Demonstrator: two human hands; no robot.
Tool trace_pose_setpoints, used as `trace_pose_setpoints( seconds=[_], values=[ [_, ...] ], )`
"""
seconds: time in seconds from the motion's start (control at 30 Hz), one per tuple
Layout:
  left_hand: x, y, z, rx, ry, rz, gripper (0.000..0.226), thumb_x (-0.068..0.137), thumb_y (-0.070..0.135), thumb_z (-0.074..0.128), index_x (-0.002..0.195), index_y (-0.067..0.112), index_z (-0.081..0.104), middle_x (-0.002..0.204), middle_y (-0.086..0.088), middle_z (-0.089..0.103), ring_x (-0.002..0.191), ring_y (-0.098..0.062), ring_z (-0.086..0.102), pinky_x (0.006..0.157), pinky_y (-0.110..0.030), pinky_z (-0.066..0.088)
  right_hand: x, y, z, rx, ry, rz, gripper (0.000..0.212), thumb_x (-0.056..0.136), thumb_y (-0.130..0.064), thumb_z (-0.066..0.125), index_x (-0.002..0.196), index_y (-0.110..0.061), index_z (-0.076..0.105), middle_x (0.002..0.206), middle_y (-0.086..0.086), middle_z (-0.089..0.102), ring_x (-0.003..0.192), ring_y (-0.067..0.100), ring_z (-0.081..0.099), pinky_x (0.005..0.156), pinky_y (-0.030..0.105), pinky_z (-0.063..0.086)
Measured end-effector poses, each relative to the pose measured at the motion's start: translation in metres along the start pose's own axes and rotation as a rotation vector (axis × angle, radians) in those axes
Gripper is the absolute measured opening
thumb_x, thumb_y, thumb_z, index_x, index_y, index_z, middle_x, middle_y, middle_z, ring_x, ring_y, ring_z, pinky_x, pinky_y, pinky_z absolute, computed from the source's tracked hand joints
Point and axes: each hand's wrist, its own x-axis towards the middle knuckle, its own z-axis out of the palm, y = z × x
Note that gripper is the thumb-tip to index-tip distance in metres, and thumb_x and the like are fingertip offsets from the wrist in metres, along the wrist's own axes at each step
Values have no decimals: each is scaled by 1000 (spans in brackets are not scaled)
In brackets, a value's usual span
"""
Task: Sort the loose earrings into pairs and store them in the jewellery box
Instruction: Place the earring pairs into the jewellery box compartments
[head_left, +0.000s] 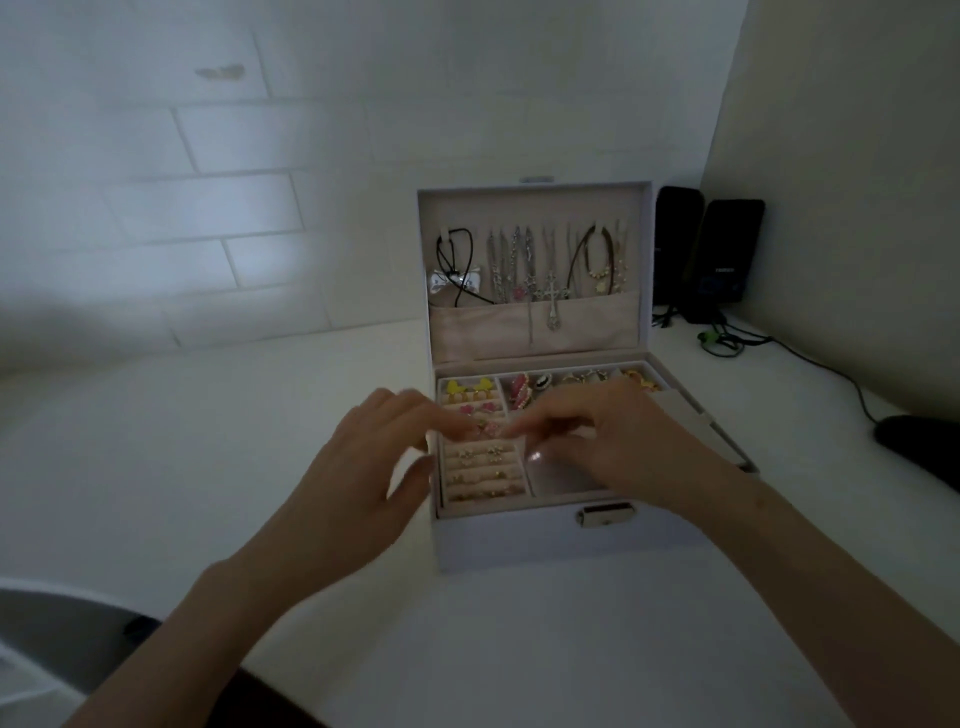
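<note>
Our left hand (374, 457) reaches in from the left with fairly straight, relaxed fingers. Their tips are at a pink earring (488, 428), and the thumb lies apart by the box's left wall. Our right hand (613, 441) comes from the right with curled fingers, forefinger tip at the same earring. The blur keeps us from telling whether either hand pinches it.

The earring sits over the padded rolls (483, 467) in the left part of the box (519, 540), where small gold studs are tucked in rows. Yellow earrings (457, 387) sit at the back of that section. Our right hand covers most of the middle and right compartments, and only the back row with pink and gold pieces (519, 395) shows above it.

The lid (535, 322) stands upright with necklaces (519, 260) hanging inside. A metal clasp (605, 516) is on the front wall.

The box rests on a white table (156, 467). Two dark speakers (722, 260) with cables (737, 338) stand behind it to the right, against the wall.
</note>
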Motion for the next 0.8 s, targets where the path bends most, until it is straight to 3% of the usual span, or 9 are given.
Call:
trace_pose_setpoints(
  seconds=[0.1,0.2,0.27,0.37,0.43,0.53,0.63,0.73,0.8],
  values=[
    [8,1,3,-169,113,-196,24,91,16,52,114,22,54,114,5,54,97,2,52,74,-3,38,3,2,-10,50,127,81,25,80,-4,69,91,-27,72,82,-9,69,76,-5,61,70,4,43],
    [21,4,7,-327,218,-448,34,94,21,48,127,18,46,128,4,47,101,3,52,74,-4,40,5,13,-24,12,244,154,19,83,-14,68,98,-26,71,89,-12,69,80,-5,62,73,3,44],
    [35,0,9,-489,213,-633,46,96,33,42,139,18,35,135,9,39,116,-7,45,90,-16,37,9,27,-36,-21,369,204,20,89,-20,62,108,-24,66,100,-11,66,87,-6,58,75,4,42],
    [63,-13,14,-810,198,-862,58,97,47,35,146,19,22,151,0,27,135,-19,32,112,-38,26,22,49,-55,3,512,367,38,98,-31,45,132,-15,50,129,1,54,115,11,51,93,21,37],
    [82,-16,16,-942,205,-907,58,97,50,32,146,19,24,152,-4,27,137,-21,31,113,-37,25,37,64,-67,86,522,510,47,101,-37,34,140,-12,38,141,6,43,127,19,40,100,28,31],
    [105,-16,18,-1005,217,-873,54,96,55,25,138,23,38,136,-3,48,116,-19,49,102,-37,36,58,85,-80,408,460,664,65,96,-55,31,147,-16,24,153,4,27,138,21,28,112,35,23],
    [124,-24,15,-998,282,-896,63,94,60,22,142,22,35,137,-3,48,116,-21,50,103,-43,38,72,96,-89,647,356,649,75,87,-68,32,145,-19,33,145,5,40,129,23,41,110,42,31],
    [134,-33,10,-1006,279,-928,66,93,62,21,143,20,34,138,-5,46,121,-24,48,100,-45,40,76,88,-93,696,359,623,76,86,-70,28,139,-17,43,132,8,53,115,25,53,94,40,46],
    [132,-32,9,-1024,286,-906,63,95,58,22,142,18,34,132,-4,50,116,-22,51,98,-45,41,72,83,-96,715,368,607,79,86,-70,24,139,-15,43,131,9,54,116,26,53,97,44,45]
  ],
)
